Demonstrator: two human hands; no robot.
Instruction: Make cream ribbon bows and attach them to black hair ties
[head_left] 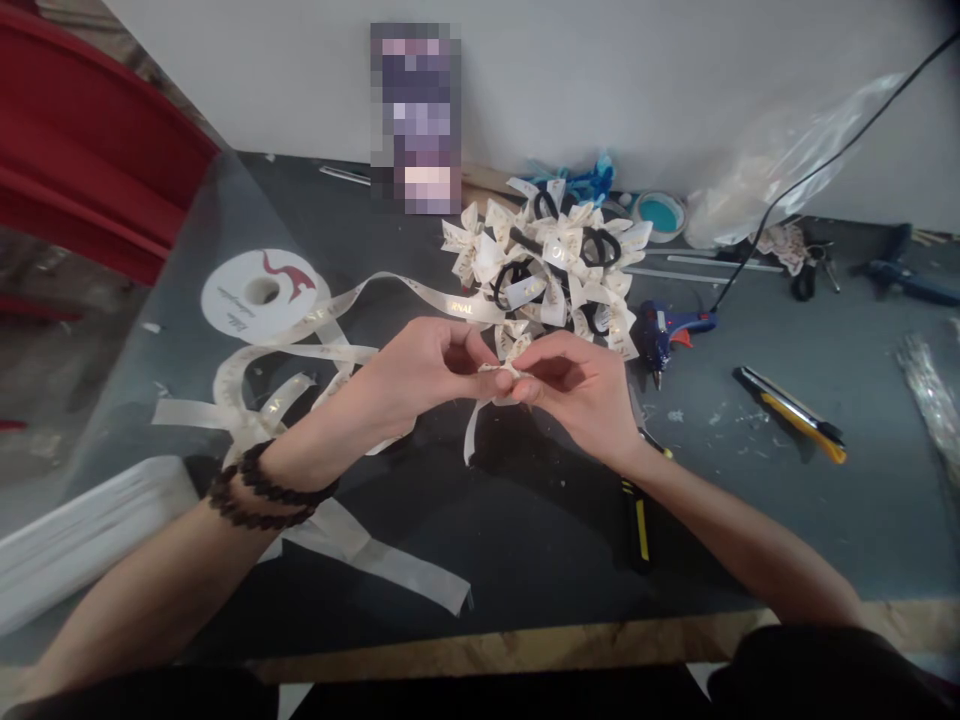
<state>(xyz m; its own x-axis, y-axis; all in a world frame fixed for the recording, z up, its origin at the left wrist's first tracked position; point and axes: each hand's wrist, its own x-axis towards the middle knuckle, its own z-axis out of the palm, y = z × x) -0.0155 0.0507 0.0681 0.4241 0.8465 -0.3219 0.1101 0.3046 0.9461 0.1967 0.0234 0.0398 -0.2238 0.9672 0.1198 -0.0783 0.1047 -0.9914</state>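
My left hand [442,370] and my right hand [577,385] meet at the middle of the table, both pinching a small cream ribbon bow [515,352]. One narrow ribbon tail hangs below the fingers. The bow's centre is partly hidden by my thumbs and fingertips. Just beyond my hands lies a pile of cream ribbon bows [555,250] with black hair ties among them. Loose printed ribbon [390,285] runs from a white ribbon spool [259,295] past my left hand, and more ribbon lies under my left forearm.
A blue glue gun [664,330] with a black cord rests right of the pile. Further right is a yellow utility knife [795,410]. Yellow-black handles [636,525] lie beside my right forearm. A tape roll [660,215] sits by the wall, and a white box [97,530] is at left.
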